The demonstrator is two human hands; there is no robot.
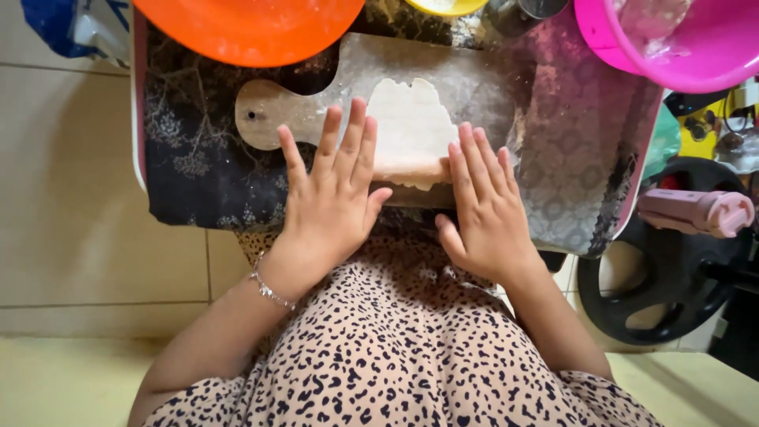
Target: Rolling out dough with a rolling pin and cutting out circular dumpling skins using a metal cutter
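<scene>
Dark patterned cloth covers the worktop [198,174], and on it lies a wooden board [443,79] carrying a thin sheet of pale dough [411,119]. Both hands lie flat with fingers spread, left hand [332,190] and right hand [486,209], over a rolling pin [407,171] at the dough's near edge. An orange bowl [245,28] sits far left, a pink tub [680,39] far right.

Pale dough [411,126], orange bowl [249,28], pink bowl [696,55].

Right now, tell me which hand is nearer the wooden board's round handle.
Left. The left hand lies flat just below and right of the handle; the right hand rests further right, past the dough.
</scene>
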